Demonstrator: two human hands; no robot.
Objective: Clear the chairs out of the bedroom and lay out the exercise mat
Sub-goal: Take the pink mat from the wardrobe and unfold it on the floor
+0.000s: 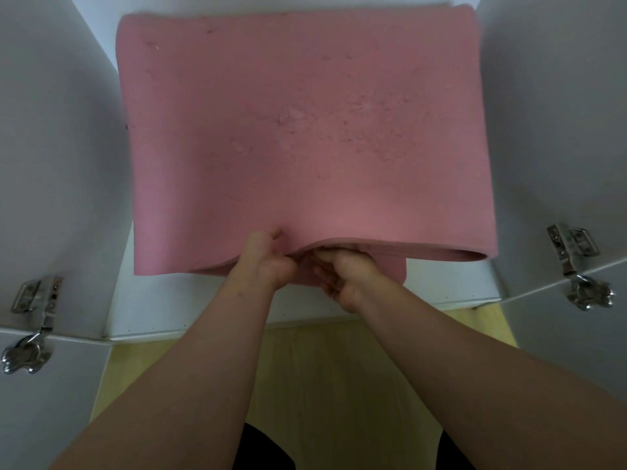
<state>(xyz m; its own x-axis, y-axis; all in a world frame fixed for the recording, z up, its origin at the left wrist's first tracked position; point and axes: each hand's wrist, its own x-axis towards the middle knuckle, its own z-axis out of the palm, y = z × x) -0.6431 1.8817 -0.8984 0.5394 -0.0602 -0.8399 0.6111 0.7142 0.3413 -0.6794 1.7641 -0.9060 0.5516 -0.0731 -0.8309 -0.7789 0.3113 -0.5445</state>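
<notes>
A folded pink exercise mat point(298, 137) lies on the white floor of an open cabinet point(142, 300), filling most of its width. Its surface is pitted and worn in the middle. My left hand point(268, 256) pinches the front edge of the top layer, thumb on top. My right hand point(342, 273) reaches under that same lifted edge, fingers curled between the layers, palm turned up. Both hands meet at the middle of the mat's near edge. No chairs are in view.
The cabinet's two white doors stand open, one on the left point(51, 164) and one on the right point(559, 130). Metal hinges stick out at the left point(30, 323) and at the right point(576, 266). Pale wooden floor point(322, 368) lies below.
</notes>
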